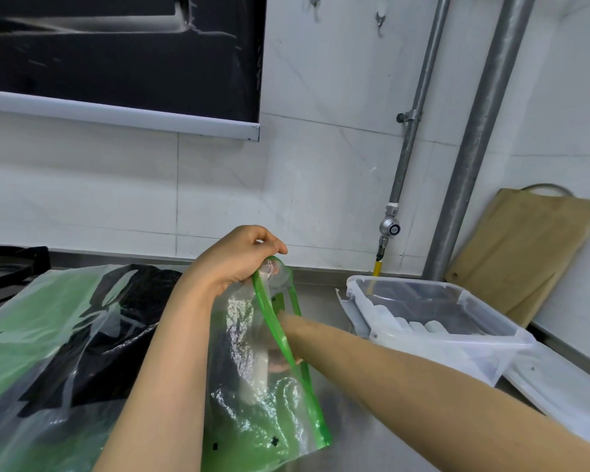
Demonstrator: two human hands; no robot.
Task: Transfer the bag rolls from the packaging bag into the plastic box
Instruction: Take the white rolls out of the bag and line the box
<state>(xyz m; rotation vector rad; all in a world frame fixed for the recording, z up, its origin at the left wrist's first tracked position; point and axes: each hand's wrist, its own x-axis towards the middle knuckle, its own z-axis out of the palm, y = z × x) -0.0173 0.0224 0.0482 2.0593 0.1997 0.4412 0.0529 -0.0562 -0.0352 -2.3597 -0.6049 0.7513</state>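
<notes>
At bench (pixel 355 437) front middle: packaging bag (pixel 252 420), green zip rim pinched up by left hand (pixel 239 257); right hand (pixel 281 364) inside, grip unreadable through film. Right back corner: plastic box (pixel 423 349) holding white bag rolls (pixel 419 326). Behind: white tiled wall (pixel 321 165), steel pipes (pixel 474 148), wooden board (pixel 525 253) leaning.

Clear packaging bag (pixel 249 338) with green zip rim, upright, mouth pulled open, left of the plastic box (pixel 440 349). Dimly through its film, one white bag roll (pixel 262 364). Transparent, lidless plastic box; several white bag rolls (pixel 406 323) lined along near side.
</notes>
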